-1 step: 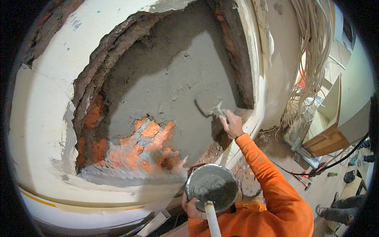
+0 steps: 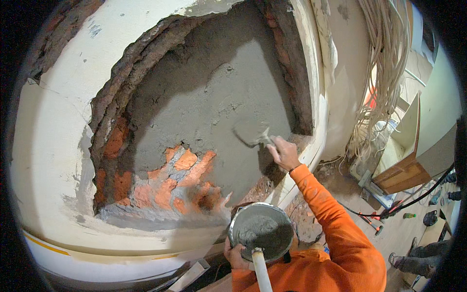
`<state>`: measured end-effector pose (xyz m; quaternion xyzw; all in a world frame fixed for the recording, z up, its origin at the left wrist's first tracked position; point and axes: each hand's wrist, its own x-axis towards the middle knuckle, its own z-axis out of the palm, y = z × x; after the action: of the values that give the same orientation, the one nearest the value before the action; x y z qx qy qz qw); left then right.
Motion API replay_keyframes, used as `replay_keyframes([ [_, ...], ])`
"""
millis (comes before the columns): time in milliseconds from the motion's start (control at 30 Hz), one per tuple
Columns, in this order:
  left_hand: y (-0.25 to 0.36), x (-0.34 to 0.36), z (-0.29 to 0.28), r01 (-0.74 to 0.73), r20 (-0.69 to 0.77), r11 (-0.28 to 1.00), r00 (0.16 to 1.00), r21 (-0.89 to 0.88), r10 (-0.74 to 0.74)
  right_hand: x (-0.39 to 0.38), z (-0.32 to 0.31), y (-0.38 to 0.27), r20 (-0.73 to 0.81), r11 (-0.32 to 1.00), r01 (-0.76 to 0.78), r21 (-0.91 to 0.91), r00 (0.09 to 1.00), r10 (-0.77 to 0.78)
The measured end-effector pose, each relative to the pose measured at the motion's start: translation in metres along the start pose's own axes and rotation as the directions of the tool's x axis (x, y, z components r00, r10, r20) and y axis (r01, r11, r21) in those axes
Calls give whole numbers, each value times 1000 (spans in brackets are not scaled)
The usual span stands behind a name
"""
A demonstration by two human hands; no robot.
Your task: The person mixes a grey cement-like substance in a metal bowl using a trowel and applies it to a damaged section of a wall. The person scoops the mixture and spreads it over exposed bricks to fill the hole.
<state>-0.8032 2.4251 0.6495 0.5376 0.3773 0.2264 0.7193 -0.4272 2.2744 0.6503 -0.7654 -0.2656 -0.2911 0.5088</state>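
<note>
My right hand (image 2: 284,153) grips the handle of a trowel (image 2: 261,136), whose blade lies against wet grey mortar (image 2: 243,102) in the wall recess. The blade is grey like the mortar, so its outline is hard to make out. Close to my body, my left hand (image 2: 236,254) holds a round metal pan (image 2: 233,221) by its side. Grey mortar (image 2: 265,228) fills part of it, and a pale handle (image 2: 261,272) runs from its rim toward me. Bare orange brick (image 2: 182,180) shows low in the recess, left of the trowel.
A broken plaster edge (image 2: 104,87) rings the recess. Bundled cables (image 2: 386,53) hang at the right, near a wooden cabinet (image 2: 401,170). Tools with red handles (image 2: 374,224) lie on the floor. Another person's legs (image 2: 421,260) show at the lower right.
The trowel has slid slightly left and down over the mortar, with my right hand moving along. My left hand and the pan stay where they were.
</note>
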Motion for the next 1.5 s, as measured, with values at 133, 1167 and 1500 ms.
replay_keyframes([
  [133, -4, 1, 7, 29, 44, 994, 999, -107, -24, 51, -12, -23, 144, 946, 233, -225, 968, -204],
  [1167, 41, -25, 61, 78, 109, 963, 993, -257, -52, 96, -64, -27, 10, 969, -245, -40, 969, 246],
  [1500, 9, -46, 84, -94, -119, 988, 990, -126, 79, -72, -183, -27, 930, 923, -333, 191, 363, -62],
])
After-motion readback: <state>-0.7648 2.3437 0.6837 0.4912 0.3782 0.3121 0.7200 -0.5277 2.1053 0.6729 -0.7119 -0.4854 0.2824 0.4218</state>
